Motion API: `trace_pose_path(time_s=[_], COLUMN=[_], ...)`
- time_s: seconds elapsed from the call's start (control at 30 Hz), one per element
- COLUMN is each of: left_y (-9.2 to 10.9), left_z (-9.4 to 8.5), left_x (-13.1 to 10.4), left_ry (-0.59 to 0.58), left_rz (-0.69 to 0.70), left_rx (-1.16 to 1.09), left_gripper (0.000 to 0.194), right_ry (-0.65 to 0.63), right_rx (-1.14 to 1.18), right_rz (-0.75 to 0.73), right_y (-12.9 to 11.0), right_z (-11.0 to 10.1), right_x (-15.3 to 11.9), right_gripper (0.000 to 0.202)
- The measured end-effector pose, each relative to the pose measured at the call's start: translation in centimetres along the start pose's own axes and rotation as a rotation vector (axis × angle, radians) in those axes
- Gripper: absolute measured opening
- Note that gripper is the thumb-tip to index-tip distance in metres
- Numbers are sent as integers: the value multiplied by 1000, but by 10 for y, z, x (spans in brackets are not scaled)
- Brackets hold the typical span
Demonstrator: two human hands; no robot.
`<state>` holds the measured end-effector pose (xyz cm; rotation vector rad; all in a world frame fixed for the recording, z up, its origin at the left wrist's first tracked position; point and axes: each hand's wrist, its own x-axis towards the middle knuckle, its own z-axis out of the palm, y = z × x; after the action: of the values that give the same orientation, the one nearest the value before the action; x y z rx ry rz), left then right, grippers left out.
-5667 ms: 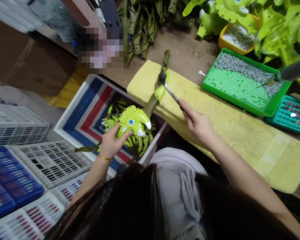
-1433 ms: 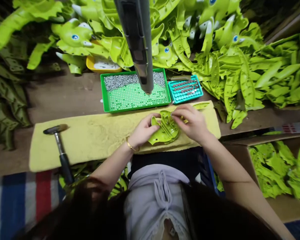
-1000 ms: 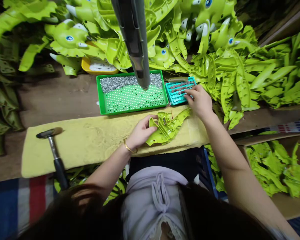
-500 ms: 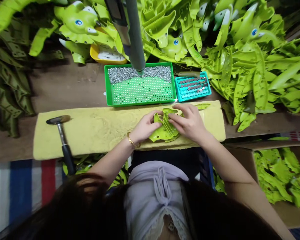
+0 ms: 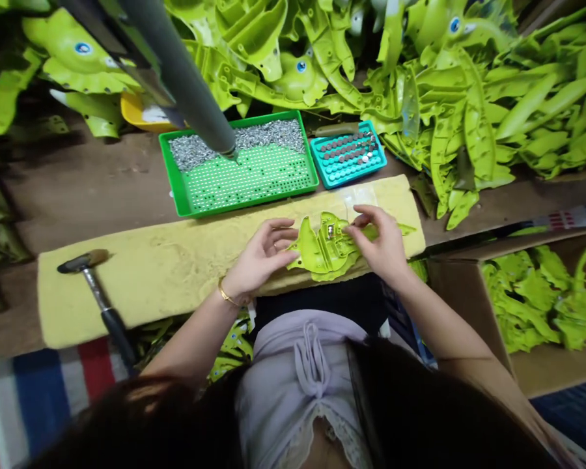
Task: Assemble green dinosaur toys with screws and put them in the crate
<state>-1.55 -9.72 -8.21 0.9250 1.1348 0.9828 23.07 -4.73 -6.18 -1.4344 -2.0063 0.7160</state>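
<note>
A lime-green moulded plastic part (image 5: pixel 320 251) lies hollow side up on the yellow cloth pad (image 5: pixel 176 254), with a small metallic piece (image 5: pixel 330 230) inside it. At its left edge is my left hand (image 5: pixel 266 254), thumb and fingers apart, the thumb near the plastic. My right hand (image 5: pixel 378 241) is at the part's right side, thumb and index finger pinched together over its edge; anything small between them is too small to make out. Another thin green piece sticks out to the right, beneath my right hand.
A green tray of screws (image 5: pixel 244 163) and a turquoise tray of small discs (image 5: pixel 349 156) stand behind the pad. A hammer (image 5: pixel 97 293) lies left. A grey tool (image 5: pixel 195 98) hangs overhead. Green parts (image 5: pixel 469 111) are heaped behind; a cardboard box (image 5: pixel 498 319) holds more.
My left hand has moved left off the part and opened. The part now lies flatter, showing the metallic piece. The camera view has shifted and tilted.
</note>
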Motion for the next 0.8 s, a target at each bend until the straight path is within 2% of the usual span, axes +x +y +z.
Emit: trace_pose_path(time_s=[0.07,0.13,0.17,0.27,0.3,0.33,0.4,0.43,0.5,0.57,0.6,0.67,0.73,0.8], left_y=[5,18,26,39,37,33,18,11,-1,-5,-4,0,3,2], left_z=[-1,0,3,27,41,57,96,115,149,170,174,169,151,125], left_x=[11,23,26,18,12,5,-5,-5,2,12,15,12,-3,-28], left_ry=[40,76,130,383,397,318,-102,-244,-389,-418,-426,-444,-460,-445], left_rz=[20,112,183,462,552,624,578,498,319,202,170,132,89,42], left_rx=[142,379,503,912,1068,1181,1269,1288,1288,1262,1246,1230,1241,1286], left_gripper=[40,36,35,29,25,24,33,32,39,52,53,46,40,39], right_ry=[8,-72,-113,-190,-209,-226,-254,-271,-319,-378,-402,-422,-427,-439], right_rx=[-112,-144,-141,-151,-159,-168,-191,-197,-177,-97,-42,57,127,184], right_rz=[-125,-228,-260,-306,-314,-322,-349,-381,-471,-525,-515,-435,-347,-278], right_y=[-4,-8,-9,-8,-6,-5,-3,-2,-3,-4,-4,-4,-2,-2], right_z=[-3,-6,-7,-9,-10,-11,-15,-18,-21,-21,-20,-16,-11,-4], right_x=[-6,-9,-10,-4,1,7,22,30,47,60,65,69,67,60], right_gripper=[13,16,19,22,22,22,20,19,16,13,12,12,14,15])
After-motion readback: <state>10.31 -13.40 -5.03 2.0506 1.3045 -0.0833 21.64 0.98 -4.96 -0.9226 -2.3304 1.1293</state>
